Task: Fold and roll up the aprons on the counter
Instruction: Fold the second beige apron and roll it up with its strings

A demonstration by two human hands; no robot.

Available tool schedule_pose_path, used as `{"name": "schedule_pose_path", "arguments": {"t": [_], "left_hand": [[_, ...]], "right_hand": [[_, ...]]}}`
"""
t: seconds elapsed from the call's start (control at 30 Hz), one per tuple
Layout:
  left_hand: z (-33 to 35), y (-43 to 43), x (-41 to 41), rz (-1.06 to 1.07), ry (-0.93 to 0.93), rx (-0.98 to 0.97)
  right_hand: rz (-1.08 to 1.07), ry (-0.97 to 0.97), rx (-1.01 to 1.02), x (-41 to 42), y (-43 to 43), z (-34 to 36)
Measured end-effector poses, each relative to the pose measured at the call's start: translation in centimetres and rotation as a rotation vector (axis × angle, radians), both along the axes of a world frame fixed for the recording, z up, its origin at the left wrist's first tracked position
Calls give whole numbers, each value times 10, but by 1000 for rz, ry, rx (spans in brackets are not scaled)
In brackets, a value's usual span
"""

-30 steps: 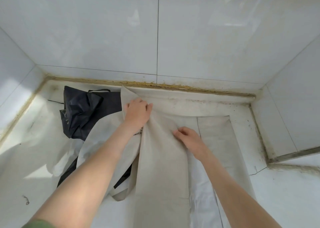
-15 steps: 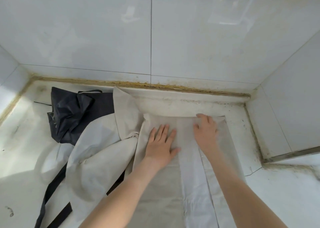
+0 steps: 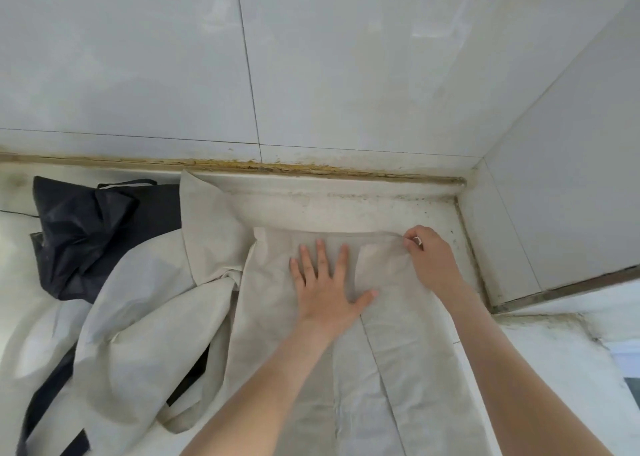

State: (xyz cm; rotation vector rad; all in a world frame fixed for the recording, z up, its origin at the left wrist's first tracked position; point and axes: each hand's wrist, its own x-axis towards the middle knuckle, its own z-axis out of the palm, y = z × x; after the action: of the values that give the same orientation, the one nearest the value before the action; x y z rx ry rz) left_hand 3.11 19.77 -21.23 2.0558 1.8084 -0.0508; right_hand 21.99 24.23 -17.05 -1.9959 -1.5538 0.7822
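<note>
A beige apron (image 3: 398,362) lies folded lengthwise into a long strip on the white counter (image 3: 540,386), its far edge near the back wall. My left hand (image 3: 327,284) presses flat on the strip, fingers spread. At the strip's far right corner, my right hand (image 3: 431,259) pinches the fabric edge between thumb and fingers. More beige cloth (image 3: 138,334) lies crumpled to the left, partly over a black apron (image 3: 83,233) whose black straps (image 3: 45,410) trail toward the front.
White tiled walls close the counter at the back (image 3: 311,74) and right (image 3: 571,178), forming a corner. A stained seam (image 3: 242,166) runs along the back edge. A raised ledge (image 3: 561,291) sits at the right.
My right hand has slid right to the strip's far corner and pinched the edge. My left hand stays flat on the strip, a little further right. The view has shifted slightly left.
</note>
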Motion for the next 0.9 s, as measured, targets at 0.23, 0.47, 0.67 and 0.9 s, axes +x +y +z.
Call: {"name": "schedule_pose_path", "arguments": {"t": [0.23, 0.47, 0.67, 0.9], "left_hand": [[-8, -4, 2, -49, 74, 73], [-8, -4, 6, -29, 86, 84], [-9, -2, 9, 17, 89, 92], [-10, -2, 7, 31, 20, 135]], "right_hand": [[189, -7, -109, 26, 10, 29], [244, -286, -103, 36, 30, 30], [140, -313, 125, 16, 19, 25], [491, -448, -137, -25, -89, -23]]}}
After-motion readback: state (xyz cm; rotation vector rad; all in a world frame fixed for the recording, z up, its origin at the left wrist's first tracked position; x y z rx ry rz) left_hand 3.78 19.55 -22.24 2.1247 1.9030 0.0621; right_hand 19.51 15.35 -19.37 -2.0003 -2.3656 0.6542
